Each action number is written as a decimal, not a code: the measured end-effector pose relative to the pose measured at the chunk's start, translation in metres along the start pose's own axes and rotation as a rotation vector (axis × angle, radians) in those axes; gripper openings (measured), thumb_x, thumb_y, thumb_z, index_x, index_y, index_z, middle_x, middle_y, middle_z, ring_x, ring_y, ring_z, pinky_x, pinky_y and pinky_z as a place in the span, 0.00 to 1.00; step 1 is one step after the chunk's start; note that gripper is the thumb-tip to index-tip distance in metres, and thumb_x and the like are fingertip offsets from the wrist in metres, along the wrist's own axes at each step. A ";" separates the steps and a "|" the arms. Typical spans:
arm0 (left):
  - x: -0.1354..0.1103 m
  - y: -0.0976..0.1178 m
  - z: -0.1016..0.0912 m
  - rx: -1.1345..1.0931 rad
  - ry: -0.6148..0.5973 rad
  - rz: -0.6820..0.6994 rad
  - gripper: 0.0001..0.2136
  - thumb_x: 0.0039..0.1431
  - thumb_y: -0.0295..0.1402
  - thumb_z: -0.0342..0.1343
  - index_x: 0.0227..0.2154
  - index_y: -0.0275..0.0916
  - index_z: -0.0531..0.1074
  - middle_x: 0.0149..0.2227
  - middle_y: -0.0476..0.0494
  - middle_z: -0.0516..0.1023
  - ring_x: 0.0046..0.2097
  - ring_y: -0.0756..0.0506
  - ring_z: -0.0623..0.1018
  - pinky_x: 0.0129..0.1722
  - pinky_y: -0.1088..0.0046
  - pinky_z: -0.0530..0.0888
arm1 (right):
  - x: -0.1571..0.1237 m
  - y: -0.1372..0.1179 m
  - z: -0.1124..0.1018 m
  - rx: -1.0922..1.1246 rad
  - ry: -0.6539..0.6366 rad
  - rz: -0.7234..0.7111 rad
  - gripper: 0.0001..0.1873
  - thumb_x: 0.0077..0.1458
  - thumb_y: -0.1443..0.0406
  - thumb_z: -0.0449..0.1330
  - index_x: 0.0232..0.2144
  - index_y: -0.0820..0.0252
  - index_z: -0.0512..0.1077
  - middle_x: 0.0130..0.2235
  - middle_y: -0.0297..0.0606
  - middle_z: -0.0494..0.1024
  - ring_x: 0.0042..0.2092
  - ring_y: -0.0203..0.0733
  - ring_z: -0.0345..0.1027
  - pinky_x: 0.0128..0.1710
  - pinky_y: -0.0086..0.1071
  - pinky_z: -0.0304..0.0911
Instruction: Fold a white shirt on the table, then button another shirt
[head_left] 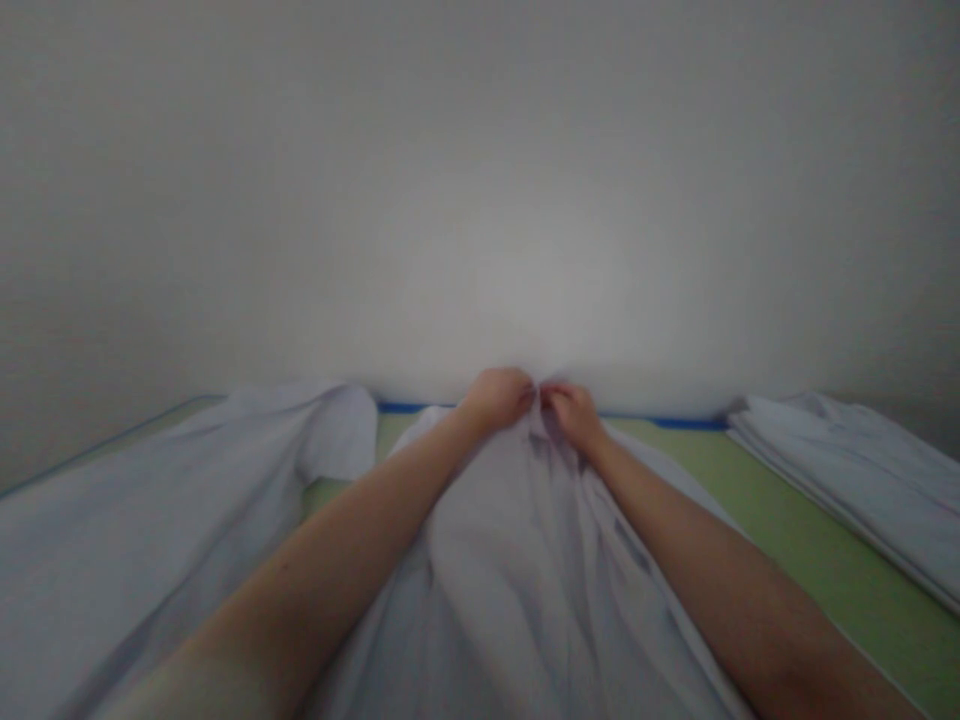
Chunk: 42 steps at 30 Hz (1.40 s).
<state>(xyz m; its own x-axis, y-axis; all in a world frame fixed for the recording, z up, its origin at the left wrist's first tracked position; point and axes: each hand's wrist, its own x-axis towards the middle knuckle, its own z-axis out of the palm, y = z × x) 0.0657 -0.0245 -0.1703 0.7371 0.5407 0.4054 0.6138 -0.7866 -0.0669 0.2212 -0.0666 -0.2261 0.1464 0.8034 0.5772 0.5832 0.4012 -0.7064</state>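
hands (536, 405) pinching white cloth (525, 560)

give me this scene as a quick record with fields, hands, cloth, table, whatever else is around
left hand: left hand closed, pinching the far edge of the white cloth
right hand: right hand closed on the same edge, right beside the left
white cloth: spread and wrinkled between both forearms
surface: green table with blue tape along its far edge
left side: loose sheet, rumpled
right side: folded stack, lying flat
background: plain wall
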 end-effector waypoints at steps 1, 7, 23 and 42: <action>0.001 0.000 0.000 -0.050 0.013 -0.016 0.14 0.55 0.37 0.47 0.36 0.36 0.75 0.37 0.38 0.76 0.40 0.43 0.73 0.40 0.70 0.65 | 0.001 0.001 -0.001 0.012 0.002 0.015 0.14 0.52 0.65 0.50 0.30 0.61 0.75 0.30 0.36 0.77 0.33 0.36 0.69 0.35 0.28 0.62; 0.007 -0.005 0.001 -0.379 -0.062 -0.081 0.13 0.50 0.34 0.50 0.33 0.34 0.77 0.29 0.42 0.76 0.32 0.48 0.72 0.31 0.75 0.65 | 0.002 0.005 -0.001 -0.005 0.004 0.045 0.12 0.49 0.60 0.56 0.32 0.63 0.73 0.29 0.37 0.76 0.31 0.35 0.68 0.33 0.28 0.62; 0.014 -0.018 0.016 -0.717 -0.131 -0.209 0.17 0.49 0.44 0.52 0.23 0.32 0.73 0.17 0.51 0.64 0.20 0.54 0.61 0.20 0.77 0.56 | 0.004 0.003 -0.002 -0.186 -0.003 -0.076 0.10 0.53 0.60 0.54 0.31 0.62 0.70 0.28 0.36 0.73 0.29 0.34 0.63 0.30 0.26 0.55; 0.025 -0.017 0.018 -0.695 -0.038 -0.241 0.15 0.49 0.40 0.56 0.32 0.32 0.77 0.26 0.43 0.76 0.24 0.53 0.68 0.23 0.79 0.62 | 0.004 0.007 0.002 -0.275 0.048 -0.172 0.09 0.57 0.63 0.49 0.32 0.62 0.66 0.31 0.37 0.71 0.33 0.35 0.61 0.33 0.28 0.54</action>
<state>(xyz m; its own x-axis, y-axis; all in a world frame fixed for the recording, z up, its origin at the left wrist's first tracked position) 0.0785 0.0074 -0.1754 0.6216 0.7223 0.3031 0.4484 -0.6454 0.6184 0.2238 -0.0593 -0.2294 0.0608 0.7101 0.7015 0.7956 0.3899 -0.4636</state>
